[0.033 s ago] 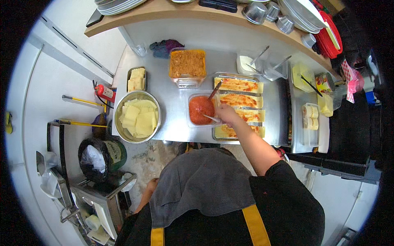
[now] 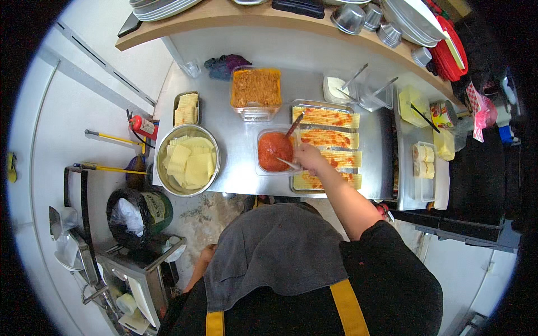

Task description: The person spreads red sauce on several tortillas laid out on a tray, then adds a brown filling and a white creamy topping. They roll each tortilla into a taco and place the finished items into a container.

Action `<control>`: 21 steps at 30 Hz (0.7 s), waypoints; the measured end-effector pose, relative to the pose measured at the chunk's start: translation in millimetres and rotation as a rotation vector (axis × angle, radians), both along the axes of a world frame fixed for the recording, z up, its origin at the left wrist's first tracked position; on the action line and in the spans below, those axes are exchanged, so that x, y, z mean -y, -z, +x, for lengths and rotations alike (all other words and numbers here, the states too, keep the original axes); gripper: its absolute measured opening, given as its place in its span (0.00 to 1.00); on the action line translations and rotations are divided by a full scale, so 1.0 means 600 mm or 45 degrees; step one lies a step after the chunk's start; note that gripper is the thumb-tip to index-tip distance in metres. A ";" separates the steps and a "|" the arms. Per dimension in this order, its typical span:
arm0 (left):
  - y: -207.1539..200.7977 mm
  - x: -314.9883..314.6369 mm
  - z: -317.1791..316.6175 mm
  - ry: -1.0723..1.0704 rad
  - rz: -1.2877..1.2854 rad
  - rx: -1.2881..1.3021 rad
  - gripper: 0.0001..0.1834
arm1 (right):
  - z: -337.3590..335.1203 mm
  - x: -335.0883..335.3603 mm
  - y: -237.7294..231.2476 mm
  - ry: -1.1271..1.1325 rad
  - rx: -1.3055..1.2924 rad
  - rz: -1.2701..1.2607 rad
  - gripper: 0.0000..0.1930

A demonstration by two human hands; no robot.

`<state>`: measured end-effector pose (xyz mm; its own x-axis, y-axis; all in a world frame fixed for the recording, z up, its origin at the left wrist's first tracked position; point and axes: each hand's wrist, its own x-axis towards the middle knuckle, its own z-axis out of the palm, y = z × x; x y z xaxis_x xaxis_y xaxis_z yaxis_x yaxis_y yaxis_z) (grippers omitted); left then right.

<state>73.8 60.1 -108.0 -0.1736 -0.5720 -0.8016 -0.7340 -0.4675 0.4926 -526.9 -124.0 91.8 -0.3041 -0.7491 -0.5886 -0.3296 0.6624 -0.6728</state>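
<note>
My right hand [image 2: 310, 159] is closed round a metal utensil [image 2: 288, 163], probably a spoon, whose end dips into red sauce [image 2: 274, 150]. That sauce fills a clear plastic tub [image 2: 262, 171]. A second utensil with a dark reddish handle [image 2: 294, 124] leans in the same tub. Just right of the hand, several ridged pasta sheets [image 2: 328, 137] streaked with sauce lie in rows over metal trays [image 2: 300, 102]. My left hand [image 2: 209, 251] hangs low beside the apron, away from the table, its fingers mostly hidden.
On the steel table [image 2: 238, 168] stand a metal bowl of pale sheets [image 2: 190, 162], a small tray of pasta sheets [image 2: 186, 109], a tub of brown-orange filling [image 2: 255, 89] and a tub of white cream [image 2: 338, 88]. A wooden shelf [image 2: 235, 18] runs overhead. A bin [image 2: 157, 213] stands at lower left.
</note>
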 end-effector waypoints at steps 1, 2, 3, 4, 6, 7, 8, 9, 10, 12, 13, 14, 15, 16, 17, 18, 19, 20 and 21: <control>-0.013 -0.002 0.000 -0.014 -0.016 0.022 0.26 | 0.002 -0.005 0.007 -0.007 0.086 0.044 0.10; -0.036 -0.002 -0.003 -0.028 -0.031 0.044 0.25 | 0.002 -0.018 0.007 0.018 0.202 -0.026 0.09; -0.071 -0.002 -0.007 -0.065 -0.101 0.048 0.24 | -0.002 -0.035 0.001 0.049 0.301 -0.061 0.08; -0.093 0.018 -0.036 -0.092 -0.105 -0.006 0.23 | -0.008 -0.049 -0.009 0.078 0.375 -0.076 0.07; -0.149 0.062 -0.094 -0.189 -0.172 -0.105 0.20 | -0.028 -0.085 -0.044 0.229 0.584 -0.157 0.05; -0.181 0.082 -0.123 -0.188 -0.288 -0.127 0.19 | -0.041 -0.101 -0.065 0.307 0.683 -0.190 0.04; -0.210 0.105 -0.158 -0.191 -0.357 -0.105 0.18 | -0.057 -0.111 -0.086 0.342 0.643 -0.169 0.04; -0.218 0.147 -0.211 -0.201 -0.487 -0.155 0.17 | -0.087 -0.111 -0.107 0.370 0.591 -0.161 0.03; -0.238 0.187 -0.249 -0.228 -0.466 -0.204 0.17 | -0.103 -0.115 -0.126 0.395 0.588 -0.159 0.03; -0.277 0.268 -0.318 -0.253 -0.464 -0.364 0.17 | -0.138 -0.118 -0.160 0.353 0.448 -0.173 0.02; -0.292 0.308 -0.358 -0.254 -0.420 -0.413 0.17 | -0.157 -0.118 -0.174 0.334 0.407 -0.165 0.02; -0.306 0.343 -0.404 -0.240 -0.563 -0.456 0.17 | -0.178 -0.116 -0.188 0.313 0.315 -0.187 0.02; -0.319 0.380 -0.448 -0.285 -0.492 -0.562 0.20 | -0.199 -0.112 -0.200 0.298 0.244 -0.189 0.02; -0.330 0.414 -0.492 -0.384 -0.419 -0.652 0.25 | -0.218 -0.105 -0.210 0.280 0.173 -0.191 0.02; -0.340 0.448 -0.532 -0.516 -0.284 -0.787 0.31 | -0.237 -0.093 -0.217 0.377 0.262 -0.169 0.02; -0.345 0.485 -0.576 -0.699 -0.122 -0.870 0.28 | -0.253 -0.075 -0.221 0.400 0.255 -0.242 0.03; -0.348 0.522 -0.612 -0.867 0.008 -0.973 0.25 | -0.268 -0.056 -0.225 0.431 0.251 -0.293 0.04; -0.349 0.559 -0.641 -1.009 0.134 -1.080 0.20 | -0.283 -0.037 -0.228 0.493 0.229 -0.313 0.05; -0.348 0.587 -0.665 -1.152 0.262 -1.182 0.16 | -0.300 -0.018 -0.233 0.443 0.258 -0.363 0.06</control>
<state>-325.0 -292.1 100.7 -0.3265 -0.6585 -0.6780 0.4484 -0.7394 0.5022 -707.0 -113.1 231.5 -0.4654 -0.7632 -0.4482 0.0347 0.4903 -0.8709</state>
